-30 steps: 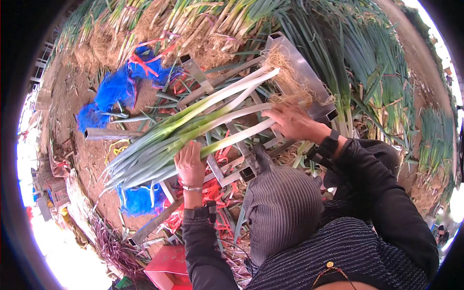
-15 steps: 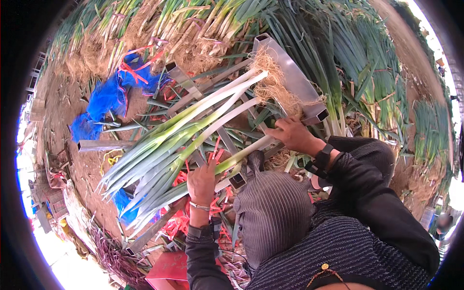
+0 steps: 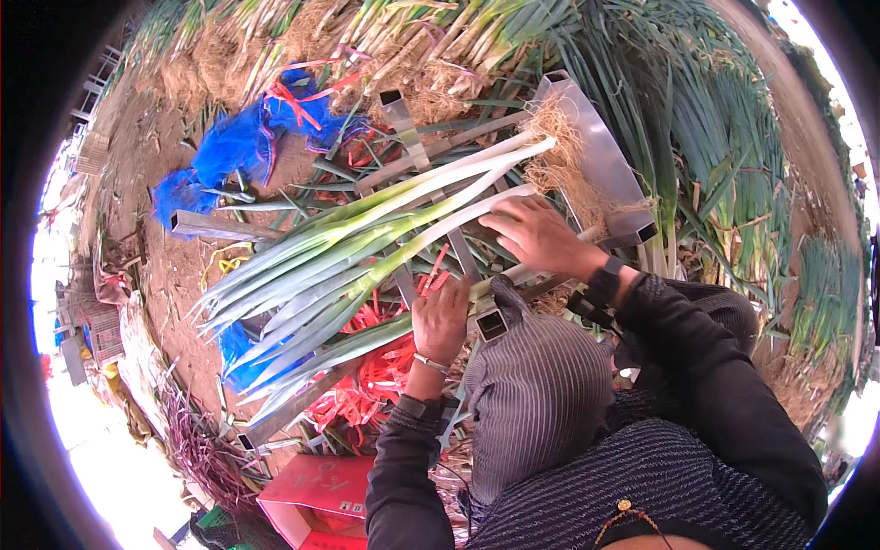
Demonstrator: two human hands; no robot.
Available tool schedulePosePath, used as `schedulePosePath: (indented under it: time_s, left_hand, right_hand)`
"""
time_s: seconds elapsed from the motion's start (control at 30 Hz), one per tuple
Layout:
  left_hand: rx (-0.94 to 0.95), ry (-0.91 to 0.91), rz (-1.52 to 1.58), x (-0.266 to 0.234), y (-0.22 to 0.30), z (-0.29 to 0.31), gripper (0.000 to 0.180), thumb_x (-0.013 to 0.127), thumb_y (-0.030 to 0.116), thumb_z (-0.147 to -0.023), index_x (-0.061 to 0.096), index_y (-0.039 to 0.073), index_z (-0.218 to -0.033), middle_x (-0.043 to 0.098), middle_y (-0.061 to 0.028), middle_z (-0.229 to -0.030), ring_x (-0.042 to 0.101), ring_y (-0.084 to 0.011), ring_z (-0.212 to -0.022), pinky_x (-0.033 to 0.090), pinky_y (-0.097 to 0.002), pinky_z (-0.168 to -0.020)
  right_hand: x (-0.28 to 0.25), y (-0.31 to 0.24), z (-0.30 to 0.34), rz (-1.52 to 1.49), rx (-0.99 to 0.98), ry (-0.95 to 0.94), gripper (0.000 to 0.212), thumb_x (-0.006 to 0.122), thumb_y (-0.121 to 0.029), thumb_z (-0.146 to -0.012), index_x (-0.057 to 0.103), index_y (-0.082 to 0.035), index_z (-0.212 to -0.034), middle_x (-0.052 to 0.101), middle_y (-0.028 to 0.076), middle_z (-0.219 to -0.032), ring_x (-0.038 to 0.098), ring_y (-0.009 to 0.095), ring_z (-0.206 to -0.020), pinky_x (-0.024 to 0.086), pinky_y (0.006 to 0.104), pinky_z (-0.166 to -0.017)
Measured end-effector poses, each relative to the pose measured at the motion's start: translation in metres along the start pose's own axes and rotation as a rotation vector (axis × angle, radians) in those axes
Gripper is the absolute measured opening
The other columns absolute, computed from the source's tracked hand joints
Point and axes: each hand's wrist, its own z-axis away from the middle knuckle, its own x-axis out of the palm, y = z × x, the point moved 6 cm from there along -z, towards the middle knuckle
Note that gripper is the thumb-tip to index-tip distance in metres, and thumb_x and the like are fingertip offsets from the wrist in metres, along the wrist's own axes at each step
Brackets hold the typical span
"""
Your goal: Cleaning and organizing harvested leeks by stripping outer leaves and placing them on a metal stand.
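Several long green onions [image 3: 412,213] lie across a metal frame, their leafy tops spread left and their hairy roots [image 3: 555,151] against an upright metal plate [image 3: 610,165]. My left hand [image 3: 440,321] is closed around the nearest green onion [image 3: 390,332], where its green part begins. The white end of that onion passes under my right hand [image 3: 543,240], which is held palm down above it. The fingers of my right hand stretch toward the white stem of the neighbouring onion; whether they touch it is unclear.
A blue mesh [image 3: 229,142] with a red ribbon lies far left. Red strips [image 3: 371,390] are heaped beneath the frame, near an open red box [image 3: 316,490]. Rows of green onions line the far side [image 3: 403,46] and right [image 3: 724,156]. A square tube end [image 3: 492,324] juts beside my knee.
The view has shifted, so the scene sits farther right. My right hand has moved left and away from the root end of the nearest onion. My left hand keeps its hold.
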Motion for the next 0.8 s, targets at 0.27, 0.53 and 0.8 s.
schedulePosePath:
  time_s: [0.27, 0.53, 0.8]
  left_hand:
    - [-0.007, 0.008, -0.015, -0.001, 0.005, -0.001, 0.045, 0.059, 0.017, -0.083, 0.059, 0.016, -0.127, 0.061, 0.0010, -0.099, 0.061, -0.0154, -0.087, 0.042, -0.0361, -0.072]
    - [-0.028, -0.029, -0.062, 0.005, 0.002, 0.003, 0.044, 0.060, 0.020, -0.083, 0.060, 0.015, -0.127, 0.064, -0.0003, -0.108, 0.062, -0.0158, -0.089, 0.042, -0.0368, -0.071]
    - [-0.026, 0.043, -0.117, -0.001, 0.006, 0.001, 0.040, 0.060, 0.017, -0.081, 0.063, 0.013, -0.120, 0.063, -0.0012, -0.102, 0.062, -0.0188, -0.089, 0.046, -0.0386, -0.079]
  right_hand:
    - [0.056, 0.015, -0.043, 0.185, 0.109, -0.135, 0.028, 0.058, -0.027, -0.088, 0.064, -0.008, -0.107, 0.062, 0.014, -0.103, 0.062, 0.031, -0.094, 0.042, 0.0440, -0.082]
    - [0.074, 0.007, -0.006, -0.025, 0.037, -0.521, 0.021, 0.060, -0.028, -0.084, 0.066, -0.009, -0.091, 0.063, 0.017, -0.094, 0.064, 0.036, -0.081, 0.048, 0.0525, -0.066]
    - [0.025, 0.031, 0.030, -0.027, 0.234, -0.159, 0.015, 0.063, -0.017, -0.082, 0.062, -0.011, -0.096, 0.062, 0.007, -0.087, 0.060, 0.030, -0.091, 0.042, 0.0436, -0.080]
